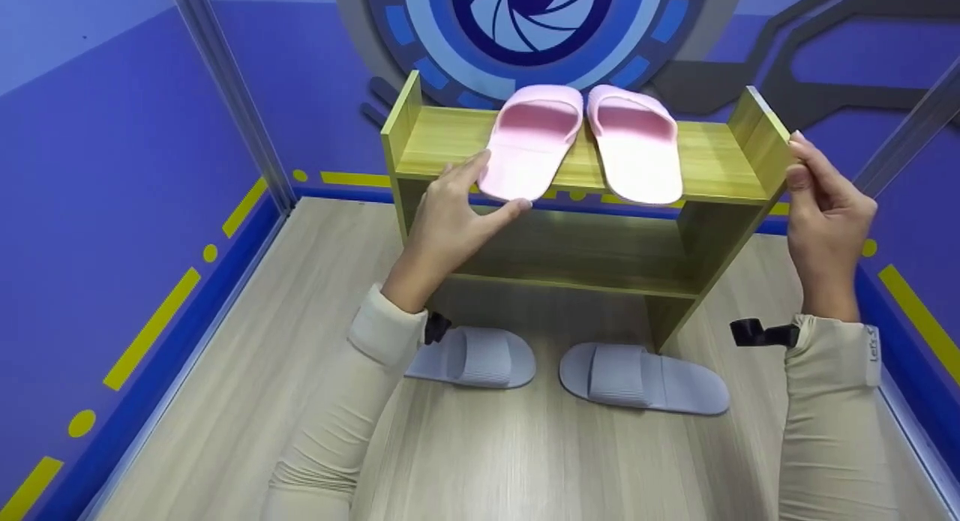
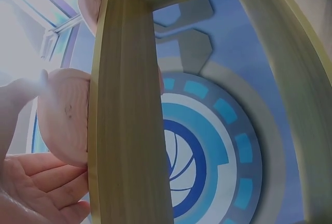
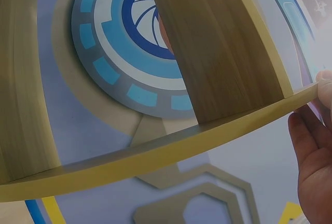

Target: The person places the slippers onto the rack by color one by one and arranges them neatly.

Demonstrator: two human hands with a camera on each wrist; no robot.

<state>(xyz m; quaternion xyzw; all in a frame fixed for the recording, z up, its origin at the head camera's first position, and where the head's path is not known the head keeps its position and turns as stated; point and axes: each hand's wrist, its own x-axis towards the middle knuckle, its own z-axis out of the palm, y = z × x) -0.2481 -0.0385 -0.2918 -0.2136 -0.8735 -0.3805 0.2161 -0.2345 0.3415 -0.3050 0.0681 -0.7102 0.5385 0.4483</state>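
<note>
Two pink slippers, a left one (image 1: 525,150) and a right one (image 1: 637,150), lie side by side on the top board of a wooden shoe rack (image 1: 442,142), heels toward me. My left hand (image 1: 454,214) holds the left slipper at its heel end, thumb on the front edge and fingers along the left side. From below, the left wrist view shows that slipper's heel (image 2: 67,115) jutting past the board, between thumb and fingers. My right hand (image 1: 829,214) pinches the rack's right side panel near its top front corner, also visible in the right wrist view (image 3: 314,151).
Two grey slippers stand on the floor before the rack: one (image 1: 484,360) partly behind my left wrist, the other (image 1: 645,378) to the right. Behind the rack rises a blue patterned wall (image 1: 300,71). A purple side wall (image 1: 97,206) bounds the left.
</note>
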